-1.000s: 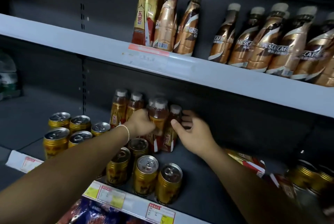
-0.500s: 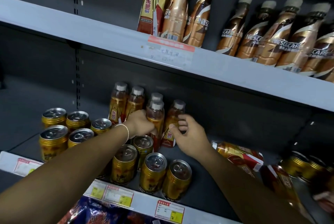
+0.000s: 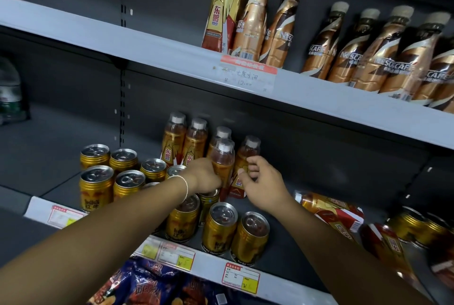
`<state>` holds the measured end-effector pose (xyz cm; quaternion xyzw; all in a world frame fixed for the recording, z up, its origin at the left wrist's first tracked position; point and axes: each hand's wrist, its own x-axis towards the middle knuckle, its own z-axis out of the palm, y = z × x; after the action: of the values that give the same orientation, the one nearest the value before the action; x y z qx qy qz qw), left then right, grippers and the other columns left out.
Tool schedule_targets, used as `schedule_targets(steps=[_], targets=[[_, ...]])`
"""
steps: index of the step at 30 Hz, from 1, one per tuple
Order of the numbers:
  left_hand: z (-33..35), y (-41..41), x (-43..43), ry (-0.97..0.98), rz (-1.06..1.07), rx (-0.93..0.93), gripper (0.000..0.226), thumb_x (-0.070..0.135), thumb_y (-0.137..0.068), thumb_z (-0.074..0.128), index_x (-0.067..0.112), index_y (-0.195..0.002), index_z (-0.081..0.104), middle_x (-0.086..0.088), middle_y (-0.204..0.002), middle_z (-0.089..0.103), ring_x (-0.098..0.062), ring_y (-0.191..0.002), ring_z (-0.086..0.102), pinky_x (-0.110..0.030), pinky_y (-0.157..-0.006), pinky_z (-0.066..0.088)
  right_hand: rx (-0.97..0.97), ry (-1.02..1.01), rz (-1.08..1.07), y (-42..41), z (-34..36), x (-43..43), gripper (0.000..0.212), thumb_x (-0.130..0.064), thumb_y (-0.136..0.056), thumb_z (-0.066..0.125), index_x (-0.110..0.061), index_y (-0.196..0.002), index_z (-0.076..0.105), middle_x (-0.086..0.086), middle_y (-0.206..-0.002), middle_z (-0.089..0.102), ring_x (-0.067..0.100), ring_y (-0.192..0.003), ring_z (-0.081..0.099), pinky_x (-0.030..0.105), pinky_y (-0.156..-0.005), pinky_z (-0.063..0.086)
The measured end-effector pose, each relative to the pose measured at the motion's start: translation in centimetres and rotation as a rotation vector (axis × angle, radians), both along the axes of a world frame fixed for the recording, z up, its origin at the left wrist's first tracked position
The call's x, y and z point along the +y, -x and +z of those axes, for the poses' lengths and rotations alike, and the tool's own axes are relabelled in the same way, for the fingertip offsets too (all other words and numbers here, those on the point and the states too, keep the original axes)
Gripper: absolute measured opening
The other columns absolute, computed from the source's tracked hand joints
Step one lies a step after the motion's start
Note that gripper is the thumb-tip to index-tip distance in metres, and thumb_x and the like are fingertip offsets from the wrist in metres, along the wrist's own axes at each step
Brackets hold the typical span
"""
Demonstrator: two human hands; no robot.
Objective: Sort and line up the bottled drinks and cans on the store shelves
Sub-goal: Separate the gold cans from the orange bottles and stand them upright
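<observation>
Lower dark grey metal shelf (image 3: 61, 147): gold ribbed metal cans (image 3: 97, 181) stand grouped at left. Left hand (image 3: 204, 177) grips the front amber plastic white-capped bottle (image 3: 222, 159), upright mid-shelf. Right hand (image 3: 264, 181), just beside, pinches the adjacent amber bottle (image 3: 249, 152). Further right, a gold-and-red labelled bottle (image 3: 326, 208) lies on its side.

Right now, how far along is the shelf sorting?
Done: gold cans stand upright in rows at left, with two bottles behind. In hand: the left hand grips the front bottle, the right hand pinches the rightmost bottle. Left: bottles lying flat at right, loose cans beyond them, and an energy-drink bottle among the coffee bottles on the upper shelf.
</observation>
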<state>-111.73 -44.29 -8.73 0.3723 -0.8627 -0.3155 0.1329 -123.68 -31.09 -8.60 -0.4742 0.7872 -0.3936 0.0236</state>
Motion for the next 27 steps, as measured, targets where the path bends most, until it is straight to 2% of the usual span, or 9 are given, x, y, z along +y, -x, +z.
schedule_targets(steps=[5, 7, 9, 11, 13, 16, 20, 24, 27], targets=[[-0.6, -1.2, 1.4, 0.149, -0.091, -0.133, 0.012, 0.021, -0.084, 0.063, 0.014, -0.075, 0.058, -0.002, -0.078, 0.059, -0.016, -0.076, 0.059, -0.026, -0.062, 0.047, 0.035, -0.022, -0.008, -0.3, 0.2, 0.1, 0.049, -0.036, -0.096, 0.061, -0.017, -0.139, 0.049, 0.005, -0.132, 0.056, 0.014, -0.118, 0.056, 0.033, -0.102, 0.049], [-0.8, -1.4, 1.7, 0.193, -0.103, -0.165, 0.014, 0.026, -0.085, 0.066, 0.014, -0.084, 0.058, -0.001, -0.082, 0.058, -0.019, -0.084, 0.06, -0.025, -0.065, 0.045, 0.034, -0.027, -0.016, -0.4, 0.2, 0.2, 0.049, -0.035, -0.096, 0.062, -0.017, -0.139, 0.049, 0.005, -0.132, 0.056, 0.015, -0.117, 0.056, 0.031, -0.1, 0.049], [-0.9, -1.4, 1.6, 0.207, -0.099, -0.166, 0.021, 0.026, -0.084, 0.067, 0.011, -0.098, 0.062, -0.005, -0.094, 0.062, -0.024, -0.095, 0.062, -0.026, -0.07, 0.046, 0.036, -0.039, -0.027, -0.6, 0.1, 0.4, 0.049, -0.035, -0.096, 0.062, -0.016, -0.139, 0.049, 0.006, -0.132, 0.057, 0.016, -0.118, 0.056, 0.033, -0.101, 0.05], [-1.1, -1.5, 1.5, 0.231, -0.093, -0.16, 0.028, 0.026, -0.083, 0.069, 0.009, -0.105, 0.063, -0.007, -0.1, 0.062, -0.025, -0.096, 0.061, -0.026, -0.071, 0.046, 0.037, -0.05, -0.041, -0.8, -0.4, 0.7, 0.047, -0.034, -0.096, 0.062, -0.016, -0.138, 0.051, 0.005, -0.129, 0.058, 0.015, -0.116, 0.057, 0.034, -0.101, 0.05], [-1.2, -1.5, 1.4, 0.256, -0.104, -0.149, 0.026, 0.026, -0.081, 0.07, 0.01, -0.1, 0.063, -0.005, -0.091, 0.058, -0.023, -0.088, 0.059, -0.026, -0.069, 0.045, 0.042, -0.063, -0.056, -0.9, -0.9, 1.2, 0.044, -0.034, -0.096, 0.062, -0.017, -0.134, 0.052, 0.003, -0.124, 0.059, 0.013, -0.11, 0.058, 0.031, -0.096, 0.051], [-1.4, -1.5, 1.2, 0.255, -0.103, -0.11, 0.015, 0.023, -0.078, 0.069, 0.015, -0.078, 0.057, 0.001, -0.077, 0.054, -0.018, -0.075, 0.052, -0.026, -0.064, 0.043, 0.047, -0.086, -0.066, -0.9, -1.4, 2.0, 0.037, -0.035, -0.097, 0.06, -0.02, -0.13, 0.054, 0.0, -0.119, 0.059, 0.006, -0.099, 0.057, 0.019, -0.083, 0.047], [-1.2, -1.9, 1.3, 0.209, -0.083, -0.042, 0.02, 0.018, -0.077, 0.065, 0.018, -0.064, 0.051, 0.001, -0.068, 0.053, -0.011, -0.062, 0.048, -0.021, -0.051, 0.036, 0.052, -0.12, -0.09, -0.9, -1.4, 3.1, 0.043, -0.035, -0.098, 0.059, -0.017, -0.136, 0.051, 0.004, -0.127, 0.058, 0.014, -0.113, 0.057, 0.027, -0.094, 0.047], [0.0, -2.1, 2.1, 0.245, -0.06, 0.031, 0.011, 0.017, -0.077, 0.066, 0.013, -0.07, 0.059, -0.002, -0.073, 0.059, -0.013, -0.066, 0.054, -0.025, -0.054, 0.046, 0.055, -0.11, -0.114, -0.4, -0.7, 4.4, 0.045, -0.034, -0.097, 0.06, -0.015, -0.136, 0.051, 0.006, -0.129, 0.058, 0.017, -0.117, 0.057, 0.031, -0.1, 0.047], [1.9, -2.2, 3.1, 0.306, -0.053, 0.069, 0.012, 0.019, -0.078, 0.066, 0.012, -0.069, 0.061, -0.002, -0.07, 0.06, -0.017, -0.066, 0.058, -0.024, -0.049, 0.045, 0.048, -0.096, -0.13, 0.1, 0.1, 5.6, 0.045, -0.035, -0.096, 0.061, -0.016, -0.136, 0.051, 0.005, -0.129, 0.058, 0.017, -0.116, 0.057, 0.03, -0.099, 0.047]])
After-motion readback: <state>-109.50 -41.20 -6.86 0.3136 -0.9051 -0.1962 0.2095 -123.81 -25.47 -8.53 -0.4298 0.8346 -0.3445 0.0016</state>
